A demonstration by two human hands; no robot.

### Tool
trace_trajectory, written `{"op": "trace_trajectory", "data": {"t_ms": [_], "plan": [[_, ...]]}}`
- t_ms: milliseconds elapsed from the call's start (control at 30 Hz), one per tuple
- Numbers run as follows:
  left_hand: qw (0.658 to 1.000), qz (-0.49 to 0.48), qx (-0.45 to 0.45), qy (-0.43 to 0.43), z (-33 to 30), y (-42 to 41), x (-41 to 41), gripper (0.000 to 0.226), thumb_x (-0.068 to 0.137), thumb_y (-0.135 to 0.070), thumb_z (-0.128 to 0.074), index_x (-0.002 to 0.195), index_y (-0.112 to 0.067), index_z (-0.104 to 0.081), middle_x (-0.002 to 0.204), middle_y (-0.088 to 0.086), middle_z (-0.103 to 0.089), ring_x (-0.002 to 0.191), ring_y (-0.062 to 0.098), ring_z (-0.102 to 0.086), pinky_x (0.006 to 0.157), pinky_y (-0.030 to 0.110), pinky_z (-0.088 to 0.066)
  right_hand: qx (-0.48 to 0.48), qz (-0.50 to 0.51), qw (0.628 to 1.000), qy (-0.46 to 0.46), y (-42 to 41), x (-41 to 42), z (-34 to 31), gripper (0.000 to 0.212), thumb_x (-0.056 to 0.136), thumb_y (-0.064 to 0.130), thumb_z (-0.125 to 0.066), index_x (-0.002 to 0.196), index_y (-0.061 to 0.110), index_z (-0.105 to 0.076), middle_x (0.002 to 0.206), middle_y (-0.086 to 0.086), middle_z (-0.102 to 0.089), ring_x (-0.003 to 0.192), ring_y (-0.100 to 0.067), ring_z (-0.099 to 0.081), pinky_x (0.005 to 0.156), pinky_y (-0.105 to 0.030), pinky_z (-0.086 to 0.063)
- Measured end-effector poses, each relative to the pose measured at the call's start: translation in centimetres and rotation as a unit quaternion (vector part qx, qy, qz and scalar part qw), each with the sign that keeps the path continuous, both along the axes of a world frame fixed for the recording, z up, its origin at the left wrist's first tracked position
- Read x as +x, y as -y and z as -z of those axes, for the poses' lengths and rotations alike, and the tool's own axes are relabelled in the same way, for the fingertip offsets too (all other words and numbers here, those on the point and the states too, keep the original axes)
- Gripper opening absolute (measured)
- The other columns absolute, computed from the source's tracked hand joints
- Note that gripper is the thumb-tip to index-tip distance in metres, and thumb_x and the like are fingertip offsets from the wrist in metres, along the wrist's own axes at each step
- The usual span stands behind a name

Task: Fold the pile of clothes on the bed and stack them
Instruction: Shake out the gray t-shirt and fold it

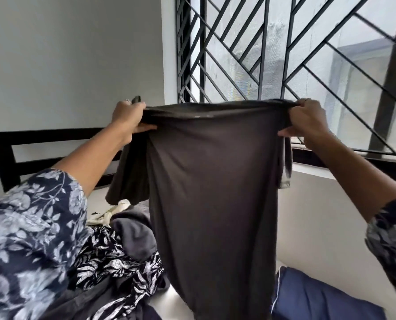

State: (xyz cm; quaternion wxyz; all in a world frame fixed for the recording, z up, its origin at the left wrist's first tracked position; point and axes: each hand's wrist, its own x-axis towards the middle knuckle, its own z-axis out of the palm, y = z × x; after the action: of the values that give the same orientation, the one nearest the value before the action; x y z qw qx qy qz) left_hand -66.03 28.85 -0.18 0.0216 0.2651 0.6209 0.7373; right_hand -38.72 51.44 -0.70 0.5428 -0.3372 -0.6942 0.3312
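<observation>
A dark grey T-shirt (213, 192) hangs stretched in the air in front of me, its body falling toward the bed. My left hand (129, 118) grips its upper left shoulder and my right hand (307, 120) grips the upper right shoulder. One sleeve droops behind on each side. Below on the left lies the pile of clothes (123, 257): a black-and-white leaf-print piece, a grey garment and a cream one. The shirt hides the middle of the bed.
A folded navy blue item (319, 299) lies at the lower right on the white bed (312, 227). A black headboard (42, 146) stands against the grey wall at left. A barred window (284, 54) with a dark sill runs along the right.
</observation>
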Motion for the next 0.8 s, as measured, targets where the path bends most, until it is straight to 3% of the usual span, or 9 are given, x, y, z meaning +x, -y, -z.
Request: {"op": "trace_trajectory", "data": {"t_ms": [100, 200, 300, 400, 533, 600, 700, 733, 800], "plan": [[0.974, -0.066, -0.125, -0.177, 0.0, 0.6, -0.1, 0.044, 0.089, -0.048, -0.054, 0.106, -0.008, -0.058, 0.111, 0.008, -0.059, 0.101, 0.024, -0.059, 0.085, 0.036, -0.053, -0.015, -0.017, 0.998, -0.057, 0.2, 0.4, -0.6, 0.048, 0.081, 0.001, -0.030, 0.122, 0.005, -0.054, 0.119, -0.015, -0.052, 0.045, -0.028, -0.066, 0.035, -0.024, -0.051], [0.908, -0.109, -0.246, -0.320, 0.4, 2.1, 0.0, 0.049, 0.085, -0.057, -0.060, 0.094, -0.009, -0.059, 0.088, 0.005, -0.059, 0.084, 0.022, -0.054, 0.070, 0.030, -0.039, -0.011, 0.012, 0.997, -0.077, 0.2, 1.1, -0.6, 0.040, 0.084, -0.003, -0.030, 0.114, 0.002, -0.057, 0.109, -0.013, -0.052, 0.066, -0.029, -0.063, 0.039, -0.023, -0.053], [0.869, -0.110, -0.286, -0.388, 0.7, 3.5, -0.5, 0.041, 0.077, -0.036, -0.077, 0.098, -0.010, -0.052, 0.084, 0.005, -0.055, 0.081, 0.025, -0.053, 0.064, 0.030, -0.034, -0.018, 0.045, 0.995, -0.091, -0.4, 2.1, -0.4, 0.039, 0.084, -0.002, -0.028, 0.111, 0.002, -0.056, 0.107, -0.011, -0.050, 0.061, -0.023, -0.059, 0.040, -0.022, -0.052], [0.810, -0.165, -0.306, -0.473, 1.5, 4.2, -1.6, 0.047, 0.080, -0.002, -0.070, 0.115, -0.011, -0.041, 0.088, 0.014, -0.057, 0.087, 0.036, -0.060, 0.070, 0.037, -0.042, -0.010, 0.057, 0.994, -0.091, -0.9, 2.8, -0.4, 0.046, 0.082, -0.001, -0.027, 0.117, 0.003, -0.055, 0.107, -0.010, -0.050, 0.058, -0.024, -0.061, 0.044, -0.026, -0.053], [0.734, -0.250, -0.441, -0.452, 3.1, 5.0, -2.0, 0.034, 0.084, -0.001, -0.055, 0.117, -0.010, -0.057, 0.105, 0.021, -0.062, 0.094, 0.039, -0.061, 0.075, 0.042, -0.048, -0.004, 0.045, 0.995, -0.091, -0.7, 2.9, -0.8, 0.047, 0.080, -0.002, -0.027, 0.115, 0.004, -0.057, 0.110, -0.012, -0.053, 0.065, -0.029, -0.063, 0.044, -0.025, -0.055], [0.786, -0.231, -0.446, -0.361, 3.7, 5.2, -2.6, 0.027, 0.086, -0.002, -0.051, 0.109, -0.008, -0.063, 0.100, 0.018, -0.065, 0.081, 0.033, -0.069, 0.076, 0.038, -0.053, -0.002, 0.049, 0.994, -0.092, -0.3, 3.0, -1.2, 0.047, 0.080, -0.002, -0.027, 0.114, 0.003, -0.058, 0.110, -0.011, -0.053, 0.067, -0.030, -0.063, 0.042, -0.023, -0.054], [0.957, -0.112, -0.246, -0.107, 2.9, 4.7, -3.7, 0.030, 0.093, 0.004, -0.040, 0.119, 0.000, -0.054, 0.115, 0.014, -0.061, 0.042, 0.022, -0.066, 0.048, 0.026, -0.057, 0.004, 0.069, 0.992, -0.104, 0.1, 3.5, -1.6, 0.048, 0.080, -0.004, -0.027, 0.115, 0.001, -0.059, 0.105, -0.009, -0.052, 0.070, -0.029, -0.062, 0.040, -0.021, -0.052], [0.984, -0.065, -0.163, -0.024, 2.3, 4.7, -3.5, 0.028, 0.096, 0.005, -0.038, 0.121, 0.002, -0.050, 0.122, 0.013, -0.054, 0.039, 0.021, -0.064, 0.040, 0.021, -0.052, 0.007, 0.076, 0.991, -0.108, 0.2, 3.7, -1.7, 0.048, 0.079, -0.004, -0.027, 0.115, 0.000, -0.059, 0.103, -0.010, -0.052, 0.073, -0.030, -0.062, 0.040, -0.020, -0.051], [0.995, -0.033, -0.093, 0.012, 1.3, 5.0, -2.8, 0.016, 0.097, 0.000, -0.043, 0.112, -0.002, -0.050, 0.119, 0.013, -0.052, 0.037, 0.016, -0.063, 0.036, 0.016, -0.047, 0.022, 0.093, 0.989, -0.115, 0.0, 4.1, -1.9, 0.049, 0.076, -0.002, -0.027, 0.112, 0.001, -0.060, 0.099, -0.011, -0.054, 0.076, -0.031, -0.063, 0.043, -0.023, -0.052]]}}
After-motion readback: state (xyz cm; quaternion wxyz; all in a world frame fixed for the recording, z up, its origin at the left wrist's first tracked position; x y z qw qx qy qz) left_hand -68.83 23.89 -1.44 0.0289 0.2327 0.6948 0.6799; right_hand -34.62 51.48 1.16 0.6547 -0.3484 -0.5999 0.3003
